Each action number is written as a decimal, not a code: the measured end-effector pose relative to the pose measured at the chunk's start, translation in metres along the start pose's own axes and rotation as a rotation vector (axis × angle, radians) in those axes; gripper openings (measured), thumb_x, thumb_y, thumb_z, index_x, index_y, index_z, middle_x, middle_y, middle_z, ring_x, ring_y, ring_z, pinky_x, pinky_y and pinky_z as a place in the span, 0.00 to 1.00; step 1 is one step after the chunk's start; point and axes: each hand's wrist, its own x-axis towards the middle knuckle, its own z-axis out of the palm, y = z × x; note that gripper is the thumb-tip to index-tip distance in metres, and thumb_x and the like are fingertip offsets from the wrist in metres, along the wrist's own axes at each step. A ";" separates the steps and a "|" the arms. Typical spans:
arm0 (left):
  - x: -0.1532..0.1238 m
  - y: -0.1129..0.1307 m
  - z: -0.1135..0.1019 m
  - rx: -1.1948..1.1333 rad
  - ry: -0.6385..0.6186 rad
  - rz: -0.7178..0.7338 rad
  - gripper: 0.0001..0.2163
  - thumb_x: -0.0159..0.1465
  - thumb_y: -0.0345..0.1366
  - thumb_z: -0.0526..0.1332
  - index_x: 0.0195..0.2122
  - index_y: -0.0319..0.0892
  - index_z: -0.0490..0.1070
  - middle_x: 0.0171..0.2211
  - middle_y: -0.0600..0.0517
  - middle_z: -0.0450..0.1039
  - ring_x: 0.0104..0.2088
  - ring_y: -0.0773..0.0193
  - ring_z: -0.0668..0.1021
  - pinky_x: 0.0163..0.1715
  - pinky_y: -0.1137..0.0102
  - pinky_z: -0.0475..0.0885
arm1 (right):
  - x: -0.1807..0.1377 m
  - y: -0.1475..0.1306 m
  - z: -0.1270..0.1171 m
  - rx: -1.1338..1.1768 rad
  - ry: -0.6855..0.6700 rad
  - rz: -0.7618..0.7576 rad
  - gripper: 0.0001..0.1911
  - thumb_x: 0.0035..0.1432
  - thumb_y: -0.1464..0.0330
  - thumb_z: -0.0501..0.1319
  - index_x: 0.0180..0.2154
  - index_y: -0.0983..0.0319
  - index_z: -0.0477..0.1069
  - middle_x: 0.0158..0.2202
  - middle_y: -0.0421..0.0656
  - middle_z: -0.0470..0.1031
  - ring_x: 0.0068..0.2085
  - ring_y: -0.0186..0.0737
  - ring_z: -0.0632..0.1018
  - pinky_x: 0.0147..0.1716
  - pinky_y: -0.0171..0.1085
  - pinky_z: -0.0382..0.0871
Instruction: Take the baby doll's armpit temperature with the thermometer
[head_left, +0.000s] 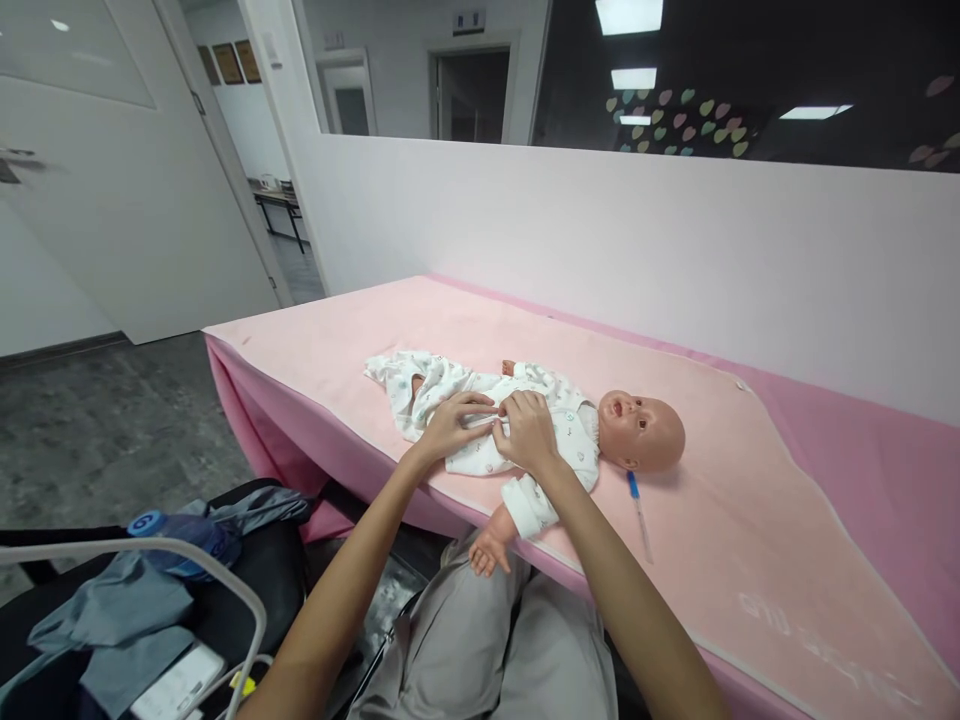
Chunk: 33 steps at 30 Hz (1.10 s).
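Observation:
A baby doll [641, 430] lies on its back with its head to the right, dressed in a white printed baby top [574, 430] and matching trousers [431, 380]. Over the doll's belly, my left hand [452, 425] is closed, with thumb and fingers pinching the cloth at the front of the top. Just to its right, my right hand [529, 430] is closed on the same front edge, fingertips almost meeting the left ones. The exact bit of cloth between the fingertips is partly hidden. One doll arm [495, 540] hangs over the near table edge.
Beside the doll's head lies a slim clear stick with a blue end [636, 500]. A pink pad [735, 560] covers the table, which stands against a white wall [600, 240]. At lower left, a black chair [262, 560] carries a blue-capped bottle [187, 535] and grey cloth [112, 610].

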 end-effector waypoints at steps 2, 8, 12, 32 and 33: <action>0.001 0.000 0.001 0.014 0.010 -0.003 0.10 0.58 0.40 0.60 0.40 0.46 0.74 0.42 0.49 0.72 0.44 0.60 0.73 0.46 0.64 0.67 | -0.001 0.000 0.002 0.003 0.007 0.009 0.01 0.52 0.72 0.54 0.29 0.62 0.63 0.30 0.43 0.66 0.36 0.41 0.66 0.42 0.40 0.57; 0.002 0.000 0.003 0.029 -0.001 -0.020 0.09 0.60 0.40 0.58 0.37 0.43 0.74 0.41 0.48 0.73 0.44 0.59 0.73 0.46 0.63 0.66 | -0.001 0.002 0.004 0.019 0.005 -0.003 0.03 0.55 0.73 0.52 0.30 0.62 0.63 0.30 0.44 0.67 0.35 0.41 0.66 0.41 0.40 0.57; 0.003 0.003 0.001 0.006 -0.004 -0.031 0.09 0.60 0.41 0.58 0.35 0.43 0.73 0.41 0.48 0.73 0.44 0.59 0.73 0.47 0.63 0.66 | 0.000 0.002 0.001 0.032 -0.025 -0.030 0.04 0.56 0.73 0.52 0.31 0.62 0.63 0.30 0.43 0.68 0.35 0.40 0.66 0.40 0.40 0.57; 0.000 0.009 -0.001 0.034 -0.015 -0.034 0.10 0.61 0.41 0.55 0.37 0.43 0.71 0.42 0.49 0.72 0.44 0.60 0.72 0.47 0.64 0.65 | -0.002 0.000 0.001 0.055 0.013 -0.039 0.06 0.55 0.75 0.51 0.31 0.62 0.65 0.28 0.43 0.68 0.35 0.40 0.67 0.39 0.38 0.58; 0.000 0.010 -0.001 0.033 -0.021 -0.030 0.09 0.61 0.41 0.55 0.38 0.43 0.71 0.42 0.49 0.72 0.44 0.59 0.72 0.47 0.64 0.65 | -0.002 0.000 0.001 0.054 0.013 -0.038 0.06 0.55 0.75 0.51 0.31 0.62 0.65 0.28 0.43 0.68 0.34 0.40 0.67 0.39 0.38 0.58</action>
